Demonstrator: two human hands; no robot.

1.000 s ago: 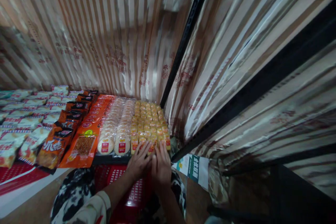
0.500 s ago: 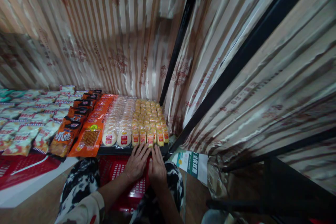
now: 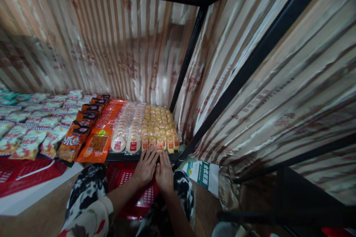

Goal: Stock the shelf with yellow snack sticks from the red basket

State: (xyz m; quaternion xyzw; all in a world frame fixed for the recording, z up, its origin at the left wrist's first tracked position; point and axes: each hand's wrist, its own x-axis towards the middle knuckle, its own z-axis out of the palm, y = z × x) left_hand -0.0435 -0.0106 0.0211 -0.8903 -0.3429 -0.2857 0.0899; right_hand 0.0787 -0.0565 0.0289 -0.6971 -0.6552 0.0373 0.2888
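My left hand and my right hand lie side by side, fingers stretched flat, at the front edge of a low black shelf. Their fingertips touch the front row of small yellow snack packets, which stand in several tight rows at the shelf's right end. Neither hand holds anything. Just left of the yellow packets are two rows of round white cakes in clear wrap.
Orange packets, dark brown packets and pale bags fill the shelf leftward. A red plastic basket sits under my arms. Black shelf posts and striped drapes close in the right; a green-white carton lies below.
My hands slid back from on top of the yellow packets to the shelf's front edge, fingers still flat. The view pulled back and tilted slightly.
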